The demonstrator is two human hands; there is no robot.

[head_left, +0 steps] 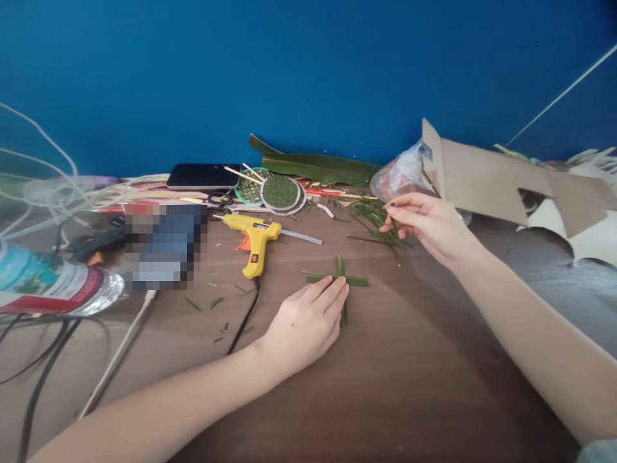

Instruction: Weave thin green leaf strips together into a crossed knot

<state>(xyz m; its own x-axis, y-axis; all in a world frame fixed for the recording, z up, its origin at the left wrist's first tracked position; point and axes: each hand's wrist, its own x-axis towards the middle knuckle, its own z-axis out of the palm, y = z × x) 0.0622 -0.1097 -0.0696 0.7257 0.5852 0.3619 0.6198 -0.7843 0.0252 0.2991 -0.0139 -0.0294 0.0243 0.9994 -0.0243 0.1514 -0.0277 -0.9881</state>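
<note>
My left hand [308, 321] lies flat on the brown table [409, 373], fingers stretched out and together, pressing down on a small cross of green leaf strips [337, 278]. My right hand [424, 225] reaches to a loose pile of green leaf strips [373, 222] further back, its fingers curled in a pinch on a strip at the pile's edge.
A yellow glue gun [255, 241] with a black cord lies left of the cross. Behind it are round woven leaf discs [279, 193], a phone [205, 175], a long green leaf [318, 166] and a plastic bag [402, 173]. Cardboard pieces [486, 180] sit right; a bottle [48, 286] and cables left.
</note>
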